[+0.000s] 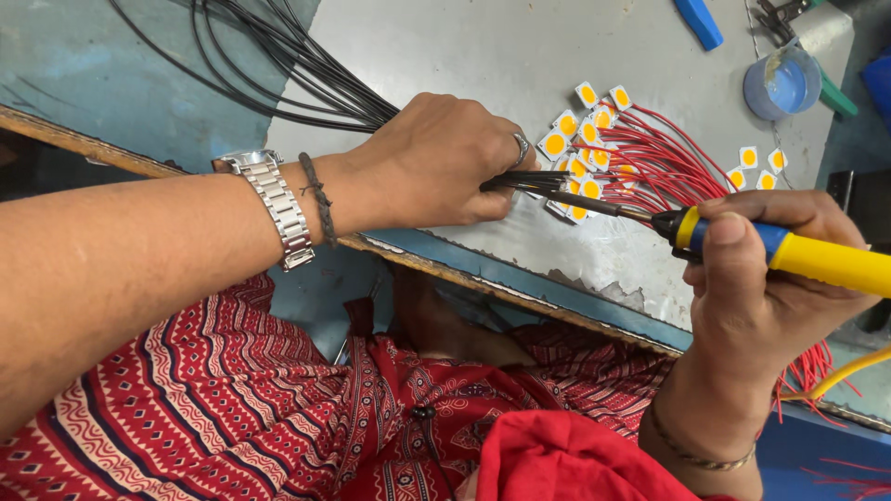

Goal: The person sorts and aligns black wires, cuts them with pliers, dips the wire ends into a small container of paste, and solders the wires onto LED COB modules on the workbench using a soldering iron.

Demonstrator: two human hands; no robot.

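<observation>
We judge the black wires (306,70) thin, light and limp, best pinched close to their bare ends, while the small yellow-faced chips (577,148) on red leads (668,162) look light and fragile, lying clustered on the grey table (483,46). Our left hand (436,162) is closed, pinching the black wire ends just at the chips. Our right hand (756,288) is wrapped tight around the yellow-and-blue soldering iron (742,237), its tip touching the chip cluster.
</observation>
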